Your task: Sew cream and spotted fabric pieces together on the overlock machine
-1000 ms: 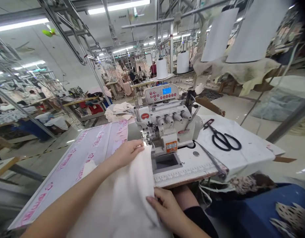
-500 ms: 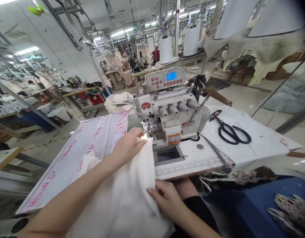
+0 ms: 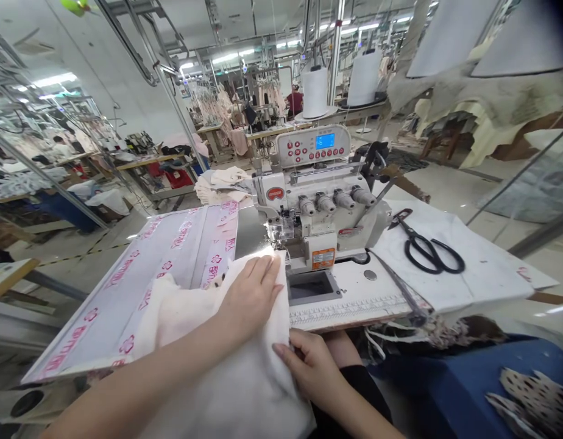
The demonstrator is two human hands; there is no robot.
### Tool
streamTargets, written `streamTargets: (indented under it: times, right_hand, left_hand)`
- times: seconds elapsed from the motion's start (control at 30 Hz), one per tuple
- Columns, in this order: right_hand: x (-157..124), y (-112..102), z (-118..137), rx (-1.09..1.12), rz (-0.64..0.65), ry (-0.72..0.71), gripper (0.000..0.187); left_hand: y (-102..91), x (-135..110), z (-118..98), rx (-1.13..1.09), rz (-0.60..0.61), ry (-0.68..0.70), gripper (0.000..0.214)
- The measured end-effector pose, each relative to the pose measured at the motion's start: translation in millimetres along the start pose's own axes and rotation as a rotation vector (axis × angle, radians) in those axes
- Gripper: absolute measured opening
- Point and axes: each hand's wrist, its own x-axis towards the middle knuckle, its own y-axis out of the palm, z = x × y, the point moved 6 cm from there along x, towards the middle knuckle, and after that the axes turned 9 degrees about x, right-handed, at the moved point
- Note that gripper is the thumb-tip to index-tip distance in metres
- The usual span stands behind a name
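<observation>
A piece of cream-white fabric point(image 3: 194, 341) lies across the sewing table in front of me, its far corner reaching the needle area of a white overlock sewing machine point(image 3: 318, 207). My left hand point(image 3: 251, 292) lies flat on the fabric just before the presser foot, fingers stretched out. My right hand point(image 3: 309, 366) pinches the fabric's right edge near the table's front edge.
Black scissors point(image 3: 425, 247) rest on the white table point(image 3: 468, 274) right of the machine. A stack of folded cream pieces point(image 3: 220, 183) sits behind it. Large thread cones point(image 3: 315, 91) stand above. Blue cloth point(image 3: 468, 390) lies at lower right. Other workstations fill the hall at left.
My left hand has drawn back a little from the presser foot and flattened on the fabric. The fabric has bunched up more at the left. My right hand has barely moved.
</observation>
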Motion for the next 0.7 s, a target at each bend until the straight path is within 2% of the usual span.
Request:
streamTargets:
  times: [0.17,0.53,0.6,0.7]
  right_hand:
    - [5,-11,3,-0.019,-0.017,0.03,0.032]
    - [14,-22,4,-0.145,-0.011,0.014,0.04]
    - [11,-22,4,-0.159,-0.025,-0.008,0.041]
    - [6,-20,9,-0.159,-0.009,-0.04,0.037]
  left_hand:
    - [3.3,10,7,-0.104,0.065,-0.045,0.042]
    - [2.9,14,15,-0.175,0.049,-0.047,0.039]
    - [0.0,12,22,-0.264,0.024,-0.051,0.034]
    - [-3.3,10,40,-0.377,-0.021,-0.156,0.024]
